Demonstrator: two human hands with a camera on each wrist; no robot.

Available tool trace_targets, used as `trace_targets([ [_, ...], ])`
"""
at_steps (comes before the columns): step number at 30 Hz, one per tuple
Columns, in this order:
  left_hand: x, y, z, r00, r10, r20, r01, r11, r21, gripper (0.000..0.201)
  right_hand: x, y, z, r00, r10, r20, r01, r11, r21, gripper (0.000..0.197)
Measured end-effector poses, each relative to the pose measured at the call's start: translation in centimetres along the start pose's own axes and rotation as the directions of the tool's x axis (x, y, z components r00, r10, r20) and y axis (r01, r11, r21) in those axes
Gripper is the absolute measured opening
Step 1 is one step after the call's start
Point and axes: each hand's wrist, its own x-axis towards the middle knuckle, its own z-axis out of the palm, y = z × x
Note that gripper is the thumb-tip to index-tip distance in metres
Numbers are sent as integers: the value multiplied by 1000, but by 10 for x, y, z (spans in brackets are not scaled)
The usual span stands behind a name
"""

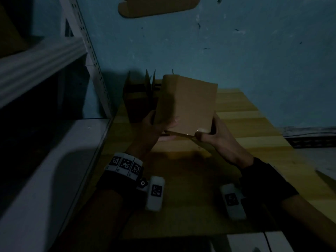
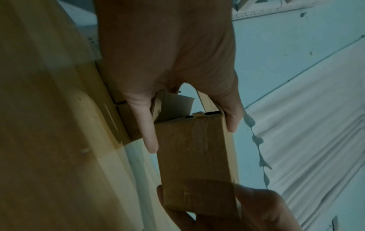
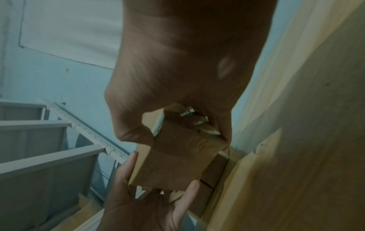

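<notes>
A small brown cardboard box (image 1: 187, 104) is held up over the wooden table (image 1: 251, 122), tilted with its far end raised. My left hand (image 1: 163, 122) grips its near left corner, with the thumb on one side and the fingers on the other. My right hand (image 1: 206, 131) pinches the near right corner beside a shiny strip of tape (image 1: 201, 129). In the left wrist view the left hand (image 2: 192, 137) straddles the box (image 2: 193, 156), and an end flap (image 2: 175, 107) stands partly open. In the right wrist view the right hand (image 3: 180, 139) clamps the taped end of the box (image 3: 177, 161).
Open cardboard boxes (image 1: 138, 99) stand against the blue wall behind the held box. A white metal shelf unit (image 1: 45, 57) runs along the left. A dark crate (image 1: 311, 140) lies at the right, past the table edge. A cardboard piece (image 1: 158, 6) hangs high on the wall.
</notes>
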Motion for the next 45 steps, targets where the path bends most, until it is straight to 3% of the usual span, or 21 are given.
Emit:
trace_targets([
  [10,-1,-4,4,996,84,24,-85,995,47,37,-1,-4,6,998,-35,-52,36,999,24,74],
  [15,-1,-1,-2,998,54,-13,-54,998,-16,47,-3,-4,8,999,-33,-17,34,995,90,83],
  [21,-2,-5,-1,998,61,-20,-62,997,-44,38,1,-2,12,997,6,-75,1,997,83,64],
  [27,-2,-2,-5,998,63,-11,-64,996,-55,37,2,-1,7,998,6,-56,-1,997,80,59],
  [36,-6,-3,0,993,117,7,-117,993,6,39,4,3,6,999,-4,-51,7,999,47,82],
  [45,-7,-7,8,989,145,-15,-144,987,71,41,2,0,11,994,0,-108,5,999,47,75],
])
